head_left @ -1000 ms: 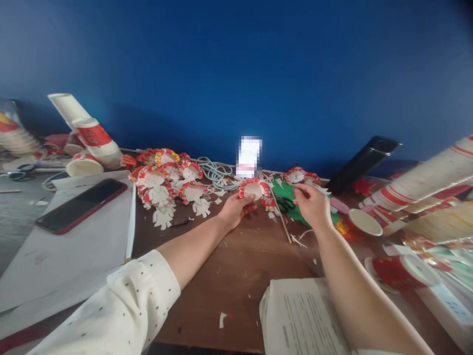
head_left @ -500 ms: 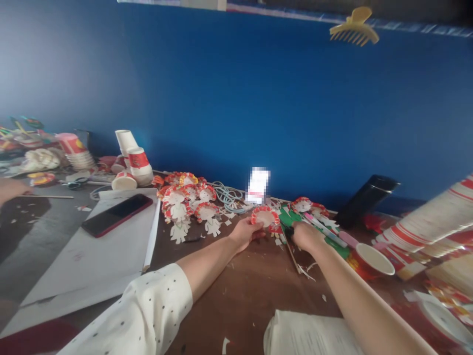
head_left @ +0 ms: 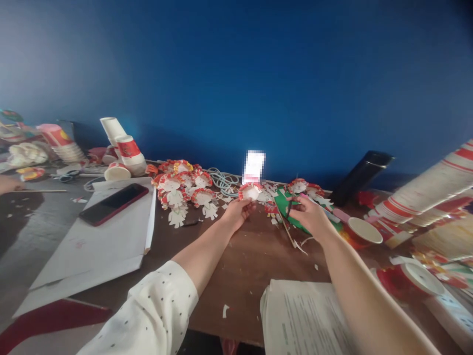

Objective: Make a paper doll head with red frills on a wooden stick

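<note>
My left hand (head_left: 238,214) is closed, pinching a round paper cutout (head_left: 250,191) with a red fringed rim and pale middle. My right hand (head_left: 305,213) has its fingers curled around a dark, narrow tool (head_left: 289,208) that looks like black scissors; its blades do not show clearly. Beneath that hand lie green paper (head_left: 284,199) and a thin brown stick (head_left: 288,229). To the left of my left hand is a pile of red-rimmed paper figures (head_left: 177,190) with white bodies. A lit, blurred-out screen (head_left: 254,166) stands just behind the cutout.
At left, a phone (head_left: 114,204) rests on white sheets (head_left: 92,251), near paper cups (head_left: 129,150) and another person's hand (head_left: 9,183). On the right are a black bottle (head_left: 360,175), a long cup stack (head_left: 424,185) and an open cup (head_left: 365,230). Printed papers (head_left: 303,315) lie in front.
The camera view has tilted downward. My left hand has moved the cutout slightly left, away from the right hand. The right hand has lifted and its fingers show more openly around the dark tool.
</note>
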`<state>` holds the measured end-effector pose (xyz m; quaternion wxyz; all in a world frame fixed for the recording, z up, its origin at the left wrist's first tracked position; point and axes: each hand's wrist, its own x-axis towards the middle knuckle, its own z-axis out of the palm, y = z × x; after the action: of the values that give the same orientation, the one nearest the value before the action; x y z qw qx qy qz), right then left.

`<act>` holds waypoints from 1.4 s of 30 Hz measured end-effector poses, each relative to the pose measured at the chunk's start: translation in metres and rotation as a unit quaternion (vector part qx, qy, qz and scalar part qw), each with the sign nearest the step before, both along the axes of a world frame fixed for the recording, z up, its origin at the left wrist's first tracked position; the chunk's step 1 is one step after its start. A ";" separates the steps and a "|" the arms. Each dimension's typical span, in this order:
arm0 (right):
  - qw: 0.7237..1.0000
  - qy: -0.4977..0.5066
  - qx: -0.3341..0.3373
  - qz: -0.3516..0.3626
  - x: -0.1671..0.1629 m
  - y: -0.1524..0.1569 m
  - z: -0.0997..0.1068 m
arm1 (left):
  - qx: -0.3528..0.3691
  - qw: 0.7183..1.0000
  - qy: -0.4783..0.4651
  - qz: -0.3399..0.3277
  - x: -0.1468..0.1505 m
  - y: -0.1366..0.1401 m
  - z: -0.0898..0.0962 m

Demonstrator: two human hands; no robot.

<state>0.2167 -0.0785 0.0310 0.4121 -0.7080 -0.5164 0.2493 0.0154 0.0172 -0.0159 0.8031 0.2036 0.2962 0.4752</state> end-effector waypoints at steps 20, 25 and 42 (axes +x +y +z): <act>0.980 0.130 -0.080 0.126 -0.062 -0.022 -0.029 | -0.093 0.987 -0.113 -0.069 -0.017 0.007 0.009; 0.979 0.137 -0.069 0.133 -0.063 -0.024 -0.024 | -0.116 0.985 -0.097 -0.088 -0.019 0.004 0.017; 0.977 0.166 -0.062 0.122 -0.064 -0.026 -0.024 | -0.128 0.977 -0.105 -0.137 -0.025 0.006 0.022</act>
<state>0.1530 -0.1041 0.0071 0.4140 -0.6126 -0.5069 0.4432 -0.0094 0.0228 0.0065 0.9066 0.0867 0.2379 0.3377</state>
